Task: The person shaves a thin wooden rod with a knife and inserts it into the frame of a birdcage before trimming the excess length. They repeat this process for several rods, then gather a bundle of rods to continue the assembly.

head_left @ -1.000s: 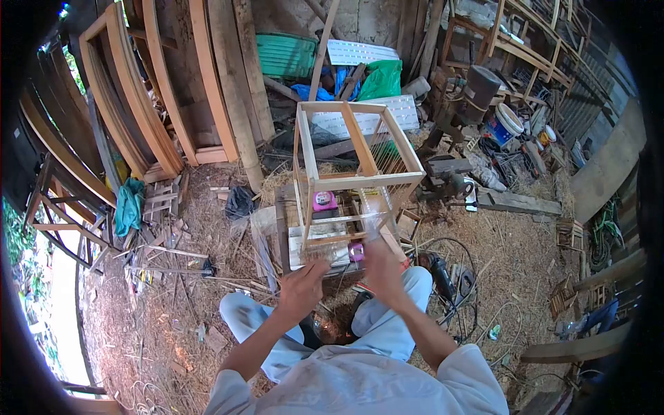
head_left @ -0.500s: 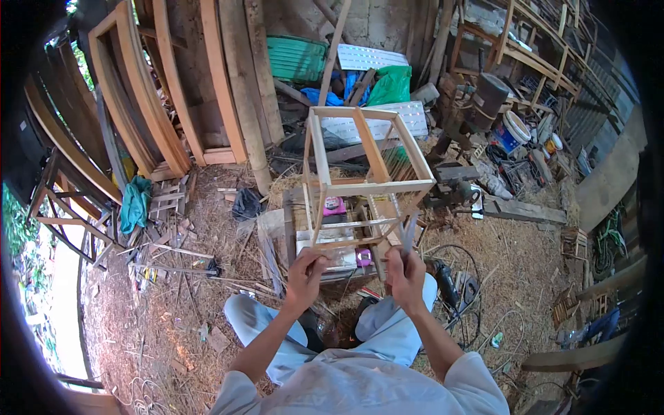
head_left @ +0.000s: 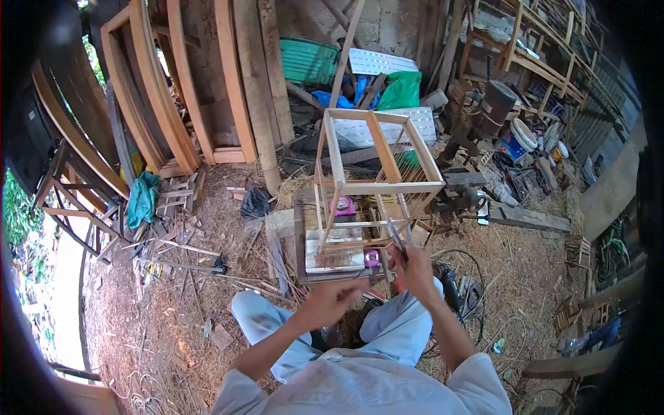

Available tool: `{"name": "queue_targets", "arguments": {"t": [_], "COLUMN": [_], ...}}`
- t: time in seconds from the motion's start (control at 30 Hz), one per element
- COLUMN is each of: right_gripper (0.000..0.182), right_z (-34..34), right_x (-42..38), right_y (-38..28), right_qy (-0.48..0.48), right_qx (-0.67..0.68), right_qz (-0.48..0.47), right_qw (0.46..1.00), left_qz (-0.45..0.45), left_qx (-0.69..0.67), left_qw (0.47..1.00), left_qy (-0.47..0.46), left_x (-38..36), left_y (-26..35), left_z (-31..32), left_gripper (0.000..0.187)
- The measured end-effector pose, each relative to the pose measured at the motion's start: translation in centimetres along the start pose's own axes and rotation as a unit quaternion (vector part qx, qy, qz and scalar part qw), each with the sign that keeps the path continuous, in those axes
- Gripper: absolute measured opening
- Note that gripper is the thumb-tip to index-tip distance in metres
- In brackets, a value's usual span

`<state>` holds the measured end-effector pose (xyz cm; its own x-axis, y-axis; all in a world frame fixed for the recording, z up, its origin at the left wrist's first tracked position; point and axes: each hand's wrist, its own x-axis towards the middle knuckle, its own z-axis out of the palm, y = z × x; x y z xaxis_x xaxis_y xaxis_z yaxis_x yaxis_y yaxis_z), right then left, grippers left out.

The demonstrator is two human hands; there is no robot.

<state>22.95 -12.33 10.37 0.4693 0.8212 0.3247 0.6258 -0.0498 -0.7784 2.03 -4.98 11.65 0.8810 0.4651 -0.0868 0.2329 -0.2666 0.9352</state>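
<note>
My right hand (head_left: 413,268) is closed around a long, thin, blade-like metal tool (head_left: 395,234), its tip pointing up and away from me. The tool overlaps the lower front of a box-shaped wooden frame (head_left: 384,187), which has a row of thin rods along its right side. Over my lap, my left hand (head_left: 332,304) has its fingers curled together; what they hold, if anything, I cannot tell. Under the frame is a low bench (head_left: 299,238) bearing a whitish board (head_left: 346,259), a pink tape measure (head_left: 342,205) and a smaller purple-pink item (head_left: 372,259).
Tall wooden frames (head_left: 149,90) lean at the left. A black power tool (head_left: 449,287) with a looped cord lies right of my knee. Wood scraps and shavings cover the floor. A vise (head_left: 460,190), a timber beam (head_left: 529,220) and a bucket (head_left: 519,138) stand beyond on the right.
My left hand has left the lower front of the wooden frame and come back toward my lap. My right hand keeps the tool, now angled more to the left. The view has shifted slightly.
</note>
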Motion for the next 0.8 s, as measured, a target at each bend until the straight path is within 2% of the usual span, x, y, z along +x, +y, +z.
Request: {"name": "queue_targets", "arguments": {"t": [0.03,0.07,0.1,0.13,0.17,0.2,0.23,0.3,0.33,0.37,0.43,0.47,0.5,0.57,0.6,0.63,0.7,0.8], "right_gripper": [0.008,0.008,0.008,0.010,0.013,0.012,0.012,0.014,0.017,0.017,0.026,0.031,0.031,0.027,0.024,0.021,0.013,0.023], "right_z": [-1.3,-2.4,-3.4,-4.4,-5.0,-5.7,-6.3,-7.5,-7.6,-7.9,-8.3,-8.9,-9.2,-9.2,-8.3,-7.2,-5.2,-1.3], "right_x": [0.7,1.4,2.0,2.6,3.2,3.8,4.3,5.1,5.5,5.2,4.3,3.6,2.8,0.4,-1.3,-2.8,-4.5,-5.4], "right_y": [0.0,0.0,0.3,0.6,0.6,-0.3,-0.9,-1.6,-0.6,-0.3,-2.1,-3.1,-3.9,-4.7,-3.8,-3.1,-4.8,-2.9], "right_qy": [-0.051,-0.103,-0.100,-0.126,-0.152,-0.160,-0.157,-0.147,-0.145,-0.139,0.092,0.125,0.124,0.138,0.061,-0.013,-0.145,-0.164], "right_qx": [-0.004,-0.007,-0.010,-0.028,-0.045,-0.026,-0.029,-0.052,-0.050,-0.054,-0.054,0.003,0.001,-0.013,0.069,0.151,0.173,0.246], "right_qz": [0.012,0.024,0.029,0.013,-0.002,0.060,0.060,0.018,0.003,0.004,-0.053,-0.070,-0.073,-0.129,-0.075,-0.020,0.050,0.036], "right_qw": [0.999,0.994,0.995,0.992,0.987,0.985,0.985,0.988,0.988,0.989,0.993,0.990,0.990,0.982,0.993,0.988,0.973,0.955], "left_qz": [0.004,0.128,0.245,0.246,0.228,0.208,0.212,0.112,0.177,0.183,0.083,0.104,0.105,0.014,0.046,0.047,0.014,0.064], "left_qx": [-0.001,0.144,0.278,0.275,0.363,0.448,0.446,0.283,0.240,0.238,0.143,0.120,0.118,0.032,-0.030,-0.030,-0.124,-0.081], "left_qw": [1.000,0.974,0.897,0.898,0.858,0.808,0.808,0.932,0.934,0.934,0.973,0.975,0.975,0.992,0.992,0.993,0.990,0.992], "left_qy": [-0.006,0.120,0.241,0.239,0.282,0.323,0.322,0.197,0.195,0.192,0.160,0.155,0.158,0.122,0.110,0.105,0.060,0.069], "left_x": [-1.1,-2.1,-2.7,-2.4,-1.7,-1.4,-1.5,-0.6,0.2,0.5,1.2,1.4,1.7,2.1,2.3,2.5,2.8,3.3], "left_y": [1.5,2.9,3.5,3.6,3.9,3.9,2.4,-2.2,-2.7,-3.0,-2.0,-1.7,-1.2,-0.2,-0.5,-0.4,-0.1,-0.8], "left_z": [-0.5,-0.9,-1.3,-2.3,-3.8,-4.8,-5.0,-4.6,-4.1,-3.4,-2.3,-1.9,-1.7,-1.2,-0.9,-0.9,-0.9,-0.7], "left_gripper": [0.021,0.022,0.023,0.023,0.024,0.025,0.025,0.023,0.020,0.020,0.017,0.016,0.016,0.017,0.018,0.018,0.023,0.019]}}
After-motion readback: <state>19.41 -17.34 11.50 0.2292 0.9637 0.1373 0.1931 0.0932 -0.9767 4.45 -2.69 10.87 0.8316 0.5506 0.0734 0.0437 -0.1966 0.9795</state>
